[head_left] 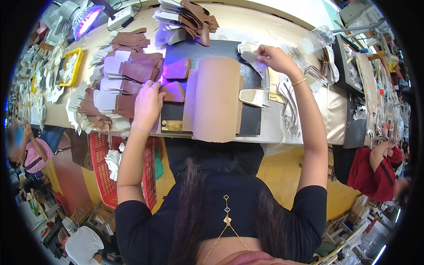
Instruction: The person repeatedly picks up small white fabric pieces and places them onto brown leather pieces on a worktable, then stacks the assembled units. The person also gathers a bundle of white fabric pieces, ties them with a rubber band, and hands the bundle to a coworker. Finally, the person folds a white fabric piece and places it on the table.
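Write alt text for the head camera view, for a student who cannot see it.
A person's right hand pinches a pale piece while their left hand is at the edge of a brown piece, near stacks of brown and white pieces. Between them, a tan rounded form lies over a dark board.

From my remote feed, the cream tabletop (143, 22) looks bright; a round violet-white lamp (87, 21) at upper left glares and throws purple over the flat brown leather-look pieces (176, 68). Shading on the tan rounded block (217, 99) is soft. Fisheye curvature bends the edges, blackness swallows the corners, and rim detail smears.
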Motion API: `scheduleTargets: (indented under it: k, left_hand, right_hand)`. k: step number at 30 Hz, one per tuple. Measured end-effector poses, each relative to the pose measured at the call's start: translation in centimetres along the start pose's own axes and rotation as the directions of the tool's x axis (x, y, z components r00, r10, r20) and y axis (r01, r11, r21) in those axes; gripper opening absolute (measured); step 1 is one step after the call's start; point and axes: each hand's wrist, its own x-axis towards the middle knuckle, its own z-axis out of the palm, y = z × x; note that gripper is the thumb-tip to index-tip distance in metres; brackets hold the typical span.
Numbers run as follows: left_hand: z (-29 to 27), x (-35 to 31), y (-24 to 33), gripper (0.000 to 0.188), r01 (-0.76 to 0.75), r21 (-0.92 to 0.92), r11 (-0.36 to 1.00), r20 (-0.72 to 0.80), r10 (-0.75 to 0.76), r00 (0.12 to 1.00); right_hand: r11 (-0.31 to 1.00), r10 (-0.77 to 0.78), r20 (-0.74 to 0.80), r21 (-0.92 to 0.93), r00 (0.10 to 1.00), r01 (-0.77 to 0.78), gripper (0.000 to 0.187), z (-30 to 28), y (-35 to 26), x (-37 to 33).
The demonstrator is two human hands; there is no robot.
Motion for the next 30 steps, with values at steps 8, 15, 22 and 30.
scheduleTargets:
  k: [8, 15, 22, 30]
  left_hand:
    - [1.6, 3.9, -0.1, 0.03, -0.194, -0.061, 0.979, -0.212, 0.177, 0.961]
    - [2.7, 6.3, -0.3, 0.025, -0.204, 0.032, 0.978, -0.141, 0.207, 0.968]
    - [2.6, 6.3, -0.2, 0.018, -0.184, -0.013, 0.983, -0.18, 0.179, 0.967]
    - [2.2, 9.0, -1.6, 0.021, -0.21, -0.085, 0.974, -0.059, 0.205, 0.977]
  right_hand:
    - [0.914, 0.116, 0.09, 0.381, 0.989, -0.142, 0.017, -0.7, 0.9, -0.1]
    - [0.931, 0.062, -0.201, 0.364, 0.978, 0.016, 0.018, 0.8, 0.2, -2.1]
    - [0.861, 0.097, -0.296, 0.503, 0.95, 0.069, 0.017, 1.2, -1.9, -5.2]
    - [0.824, 0.1, -0.3, 0.559, 0.949, 0.09, 0.018, 1.0, -4.0, -7.6]
